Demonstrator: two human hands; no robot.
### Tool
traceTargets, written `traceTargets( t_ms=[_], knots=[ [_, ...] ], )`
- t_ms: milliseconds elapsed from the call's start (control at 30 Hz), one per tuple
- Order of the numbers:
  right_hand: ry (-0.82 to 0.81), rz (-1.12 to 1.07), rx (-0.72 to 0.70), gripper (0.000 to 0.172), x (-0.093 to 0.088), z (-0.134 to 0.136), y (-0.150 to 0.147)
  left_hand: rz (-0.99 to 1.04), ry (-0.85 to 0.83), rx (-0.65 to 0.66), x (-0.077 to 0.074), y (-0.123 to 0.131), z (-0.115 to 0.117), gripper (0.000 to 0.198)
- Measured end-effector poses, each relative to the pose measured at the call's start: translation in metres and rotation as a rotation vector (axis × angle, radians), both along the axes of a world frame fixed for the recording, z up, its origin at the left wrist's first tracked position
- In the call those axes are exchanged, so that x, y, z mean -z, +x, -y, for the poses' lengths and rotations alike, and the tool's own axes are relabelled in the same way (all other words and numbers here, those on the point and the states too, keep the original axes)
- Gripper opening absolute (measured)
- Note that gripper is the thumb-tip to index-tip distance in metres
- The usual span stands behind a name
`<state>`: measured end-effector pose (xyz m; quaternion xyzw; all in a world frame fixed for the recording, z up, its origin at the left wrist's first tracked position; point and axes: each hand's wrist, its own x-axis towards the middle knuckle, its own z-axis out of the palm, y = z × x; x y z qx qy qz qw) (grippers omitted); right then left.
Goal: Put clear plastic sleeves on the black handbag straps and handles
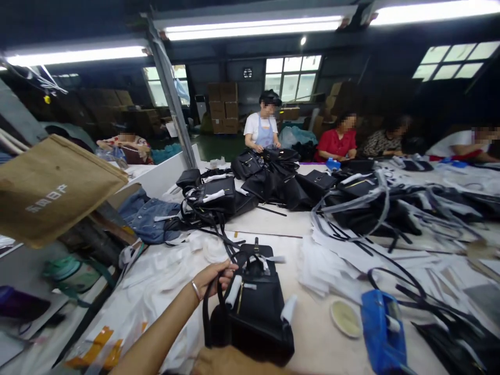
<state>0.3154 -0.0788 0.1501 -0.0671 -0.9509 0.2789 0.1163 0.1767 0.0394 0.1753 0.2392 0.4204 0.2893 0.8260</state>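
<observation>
A black backpack with a gold zipper and white wrapping on its side parts lies on the pale table in front of me. My left hand, with a silver bracelet at the wrist, has its fingers closed round the backpack's black straps at the upper left. At the bottom edge of the view, my right hand is beside the lower part of the backpack; its fingers are cut off or hidden.
Black bags are heaped across the table. White sheets, a round yellowish disc and a blue dispenser lie to the right. A brown bag hangs at left. Several people sit or stand beyond the table.
</observation>
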Motion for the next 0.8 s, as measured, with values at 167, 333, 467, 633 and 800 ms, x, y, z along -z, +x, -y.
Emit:
traceTargets(
  t_ms=[167,333,467,633,800],
  knots=[
    [0.260,0.111,0.093,0.024,0.018,0.002,0.007,-0.520,0.205,0.199,0.001,-0.011,0.028,0.042],
    [0.070,0.015,0.302,0.057,-0.013,-0.010,0.047,-0.885,0.395,0.196,0.000,-0.019,0.048,0.061],
    [-0.008,0.226,0.692,0.064,0.011,-0.020,0.074,-0.781,0.392,0.100,-0.007,-0.019,0.061,0.052],
    [0.004,0.314,0.768,0.039,0.055,-0.028,0.082,-0.638,0.330,0.052,-0.011,-0.016,0.072,0.022],
    [-0.003,0.267,0.921,0.030,0.059,-0.053,0.099,-0.569,0.275,0.073,-0.012,-0.014,0.076,0.028]
  ],
)
